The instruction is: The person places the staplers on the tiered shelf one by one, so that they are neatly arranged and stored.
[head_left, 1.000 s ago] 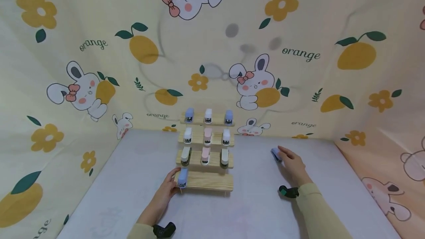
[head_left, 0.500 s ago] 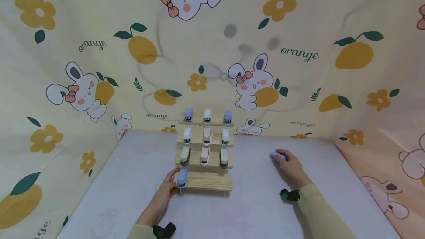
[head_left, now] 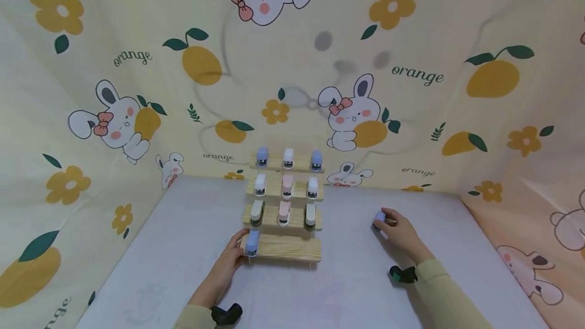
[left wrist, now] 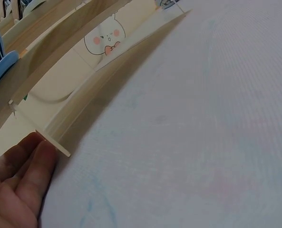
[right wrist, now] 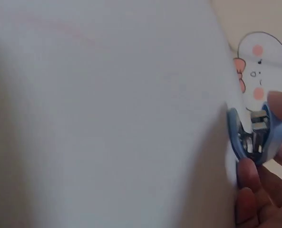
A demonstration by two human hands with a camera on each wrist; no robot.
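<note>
My left hand [head_left: 226, 264] grips the left end of a tiered wooden display rack [head_left: 289, 248]. In the left wrist view its fingers [left wrist: 38, 166] lie against the rack's side support [left wrist: 55, 142] near the table. A blue stapler [head_left: 253, 242] stands at the left of the lowest shelf, right beside that hand. Off to the right of the rack, my right hand [head_left: 403, 233] pinches another small blue stapler [head_left: 379, 219] close over the table. The right wrist view shows this stapler [right wrist: 274, 137] with its mouth and metal parts facing the camera, between thumb and fingers.
Three upper shelves carry rows of staplers: green-grey and pink [head_left: 284, 212] ones lowest, white and pink [head_left: 287, 186] above, blue and white [head_left: 288, 157] on top. A white cloth covers the table [head_left: 347, 288]. Patterned fabric [head_left: 292, 65] encloses the back and sides.
My right hand has turned the blue stapler from slanting to more upright, front end toward me, and shifted slightly nearer. My left hand stays on the rack.
</note>
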